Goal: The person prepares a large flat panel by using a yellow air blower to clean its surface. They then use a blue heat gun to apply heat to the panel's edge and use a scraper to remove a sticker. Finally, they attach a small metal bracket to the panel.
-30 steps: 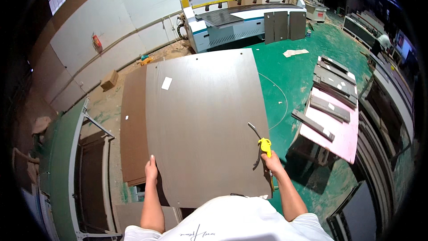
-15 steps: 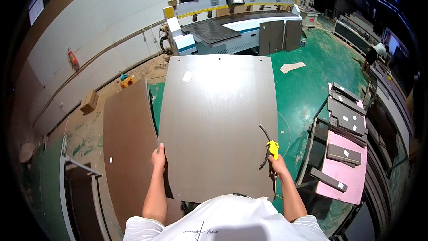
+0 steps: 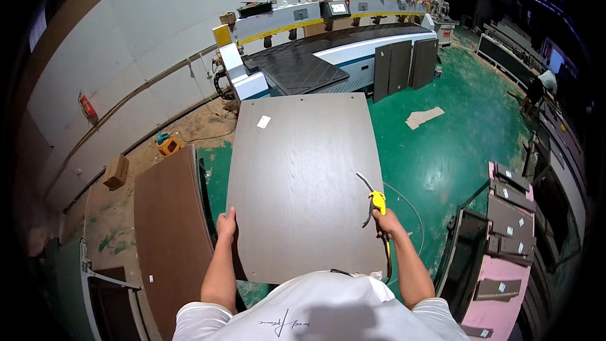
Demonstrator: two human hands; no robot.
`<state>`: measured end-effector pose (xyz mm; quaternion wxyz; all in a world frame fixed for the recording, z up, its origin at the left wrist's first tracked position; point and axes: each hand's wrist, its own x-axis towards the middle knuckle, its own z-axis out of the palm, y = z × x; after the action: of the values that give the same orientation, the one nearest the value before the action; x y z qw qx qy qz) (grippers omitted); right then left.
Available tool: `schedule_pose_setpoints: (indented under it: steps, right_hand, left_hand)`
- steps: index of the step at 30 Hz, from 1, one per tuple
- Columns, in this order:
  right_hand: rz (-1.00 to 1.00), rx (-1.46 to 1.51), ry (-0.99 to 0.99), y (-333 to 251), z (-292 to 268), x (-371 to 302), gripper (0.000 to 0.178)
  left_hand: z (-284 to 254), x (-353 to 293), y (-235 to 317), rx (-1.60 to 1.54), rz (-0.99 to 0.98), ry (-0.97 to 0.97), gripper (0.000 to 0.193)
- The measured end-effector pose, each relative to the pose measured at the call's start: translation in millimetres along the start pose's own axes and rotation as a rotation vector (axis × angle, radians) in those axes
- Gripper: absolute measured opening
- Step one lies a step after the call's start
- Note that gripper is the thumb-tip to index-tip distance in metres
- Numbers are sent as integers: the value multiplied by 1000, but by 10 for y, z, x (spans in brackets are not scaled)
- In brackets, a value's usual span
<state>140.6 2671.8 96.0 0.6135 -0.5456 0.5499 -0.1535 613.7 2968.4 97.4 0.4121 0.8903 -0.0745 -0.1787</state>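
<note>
A large grey-brown wood-grain panel [image 3: 303, 170] spans in front of me, its near edge against my white shirt. It has small dark holes along the far edge and a white label [image 3: 264, 122] near the far left corner. My left hand [image 3: 226, 223] grips the panel's left edge, thumb on top. In my right hand [image 3: 388, 223], at the right edge, is a yellow air blow gun [image 3: 378, 202] with a bent dark nozzle pointing over the panel. That hand's fingers are partly hidden, and whether they also clasp the panel edge is unclear.
Ahead stands a long white machine [image 3: 255, 85] with a black bed [image 3: 303, 69] and panels leaning on it. Brown panels [image 3: 170, 233] are stacked at left. A pink-topped table [image 3: 489, 284] at right bears dark boards. One person [image 3: 540, 85] is far right.
My view has shifted toward the machine, which looks nearer. The panel has moved along with my hands, and the pink-topped table has slid down and right in view. Both holds stay the same.
</note>
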Motion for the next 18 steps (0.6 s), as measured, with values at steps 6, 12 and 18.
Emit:
schedule_pose_setpoints:
  steps: [6,12,18]
  right_hand:
    - [85,-21,41,-657,150,1387,28]
    - [187,23,200,-1137,320,2865,35]
    - [275,64,242,-2092,824,3731,35]
  left_hand:
    - [946,1527,619,131,30,29,83]
    - [2046,3281,1871,211,91,-157,76]
    - [2632,5215,2657,181,137,-279,62]
